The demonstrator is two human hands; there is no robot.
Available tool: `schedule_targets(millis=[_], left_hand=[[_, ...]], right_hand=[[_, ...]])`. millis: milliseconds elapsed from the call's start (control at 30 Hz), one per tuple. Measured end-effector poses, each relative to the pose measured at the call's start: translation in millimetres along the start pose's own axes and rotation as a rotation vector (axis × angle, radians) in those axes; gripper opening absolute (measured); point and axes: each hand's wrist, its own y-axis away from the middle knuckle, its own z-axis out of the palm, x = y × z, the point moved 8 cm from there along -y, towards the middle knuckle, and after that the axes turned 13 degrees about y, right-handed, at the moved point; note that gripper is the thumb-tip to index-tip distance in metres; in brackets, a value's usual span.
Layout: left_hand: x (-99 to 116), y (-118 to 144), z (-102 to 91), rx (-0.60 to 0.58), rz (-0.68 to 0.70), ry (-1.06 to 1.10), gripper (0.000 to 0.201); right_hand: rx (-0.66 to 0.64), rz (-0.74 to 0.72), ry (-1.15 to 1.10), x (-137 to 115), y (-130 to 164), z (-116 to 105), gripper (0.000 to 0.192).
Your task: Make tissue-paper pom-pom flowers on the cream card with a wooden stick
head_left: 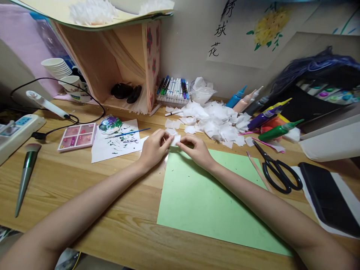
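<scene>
A small square of thin white paper is pinched between my two hands above the far left corner of a green sheet. My left hand grips its left side between thumb and fingers. On the right edge, my right hand holds it with thumb and forefinger. Just beyond the hands lies a loose heap of white paper pieces. Left of my left hand, a paint-spotted white sheet carries a thin blue brush.
At the right lie black scissors, a pencil-like stick and a black phone. Several paint bottles lean behind the heap. Leftward are a pink palette, a makeup brush, a power strip and a cabled white device.
</scene>
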Motion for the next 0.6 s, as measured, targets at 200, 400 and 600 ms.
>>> schedule_targets(millis=[200, 400, 600], left_hand=[[15, 3, -6.3, 0.074, 0.123, -0.077, 0.009], [26, 7, 1.6, 0.007, 0.258, -0.221, 0.014], [23, 7, -0.2, 0.033, 0.23, -0.231, 0.013]], right_hand=[[0.068, 0.168, -0.114, 13, 1, -3, 0.021], [0.062, 0.113, -0.126, 8, 0, -4, 0.02], [0.007, 0.051, -0.13, 4, 0, -1, 0.025]])
